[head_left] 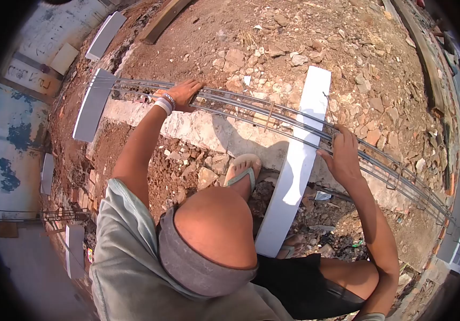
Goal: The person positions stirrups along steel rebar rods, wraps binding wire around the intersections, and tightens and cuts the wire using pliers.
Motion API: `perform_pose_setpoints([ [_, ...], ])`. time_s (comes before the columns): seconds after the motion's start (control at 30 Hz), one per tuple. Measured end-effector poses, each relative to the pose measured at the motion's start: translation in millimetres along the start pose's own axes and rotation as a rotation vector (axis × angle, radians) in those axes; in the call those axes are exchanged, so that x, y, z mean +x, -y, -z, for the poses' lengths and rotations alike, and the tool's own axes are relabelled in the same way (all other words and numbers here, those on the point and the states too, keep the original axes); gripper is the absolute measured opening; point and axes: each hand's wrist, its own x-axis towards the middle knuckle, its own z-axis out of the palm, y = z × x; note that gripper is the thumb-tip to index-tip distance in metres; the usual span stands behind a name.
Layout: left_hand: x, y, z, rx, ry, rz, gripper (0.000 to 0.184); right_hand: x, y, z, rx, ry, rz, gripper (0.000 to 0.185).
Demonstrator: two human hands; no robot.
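A long bundle of steel reinforcing bars [240, 100] runs across the view in front of me, sloping down to the right. My left hand [184, 94], with a bracelet and a pale band at the wrist, is closed over the bars left of the middle. Farther right, my right hand [344, 157] grips the same bundle, thumb on the near side and fingers over the top. Thin rusty stirrups [268, 119] cross the bars between my hands and beyond my right one. Under the bundle, beside my right hand, lies a long white block [294, 166].
Another pale block [92, 109] supports the bars' left end, and a grey block [457, 219] stands at their right end. A rough concrete strip [203, 128] runs below the bars. Rubble and soil [315, 32] surround it, with timbers [163, 21] lying about. My sandalled foot [243, 174] is close by.
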Motion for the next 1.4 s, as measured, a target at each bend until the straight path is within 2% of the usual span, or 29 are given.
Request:
perform_pose_setpoints([
  [0.1,2,-20,-4,0.185,-0.013,0.042,0.118,-1,0,1,-0.01,0.005,0.003,0.047],
  [0.13,-7,-47,10,0.206,-0.086,0.052,0.129,-1,-2,0,-0.013,0.006,0.003,0.046],
  [0.2,-25,-94,9,0.088,-0.282,0.127,0.128,-4,-4,-2,-0.014,0.011,0.006,0.044],
  [0.23,-39,-124,7,-0.091,-0.447,0.145,0.121,-4,-7,-3,-0.017,0.01,0.016,0.043],
  [0.3,-70,-196,6,-0.615,-0.521,0.244,0.101,-6,-2,-6,0.012,0.018,0.021,0.042],
  [0.33,-88,-236,5,-1.143,-0.388,0.322,0.08,-5,0,-6,0.037,0.018,0.019,0.041],
  [0.37,-102,-260,-3,-1.602,-0.09,0.214,0.06,-5,-1,-3,0.049,0.012,0.014,0.041],
  [0.5,-141,-317,-45,-2.32,-0.042,0.317,0.053,-9,-14,-12,0.032,-0.012,0.027,0.043],
  [0.63,-160,-313,7,-1.757,-0.352,0.286,0.048,4,2,-3,0.063,-0.001,0.041,0.046],
  [0.7,-160,-299,19,-1.487,-0.404,0.214,0.048,-3,1,-2,0.024,0.002,0.039,0.049],
  [0.77,-176,-275,13,-1.353,-0.386,0.144,0.049,-2,4,1,0.075,0.034,-0.015,0.05],
  [0.8,-187,-269,9,-1.366,-0.361,0.153,0.05,-1,1,2,0.087,0.03,-0.01,0.049],
  [0.87,-211,-271,18,-1.721,-0.196,0.349,0.048,0,8,8,0.122,0.028,-0.031,0.044],
  [0.9,-220,-282,38,-1.871,-0.186,0.468,0.048,-2,13,14,0.141,0.01,-0.064,0.04],
  [0.97,-216,-281,37,-1.95,-0.193,0.562,0.052,3,6,16,0.243,-0.012,-0.103,0.028],
  [1.0,-209,-277,9,-1.904,-0.185,0.537,0.054,4,7,18,0.296,-0.014,-0.153,0.026],
  [1.03,-199,-273,9,-1.901,-0.14,0.564,0.056,9,12,22,0.35,-0.017,-0.202,0.025],
  [1.07,-188,-270,9,-1.898,-0.094,0.591,0.057,11,18,29,0.307,-0.054,-0.157,0.031],
  [1.1,-184,-271,43,-1.936,0.008,0.677,0.057,6,13,33,0.183,-0.016,-0.162,0.034],
  [1.17,-172,-259,47,-1.841,0.067,0.597,0.053,2,0,38,-0.058,0.057,-0.157,0.041],
  [1.23,-166,-229,19,-1.596,-0.018,0.282,0.045,10,11,58,0.044,0.175,-0.355,0.05],
  [1.33,-136,-193,31,-1.658,0.019,0.327,0.029,29,30,92,0.148,0.303,-0.491,0.054],
  [1.4,-103,-177,46,-1.504,-0.113,0.477,0.023,43,46,107,0.178,0.449,-0.574,0.055],
])
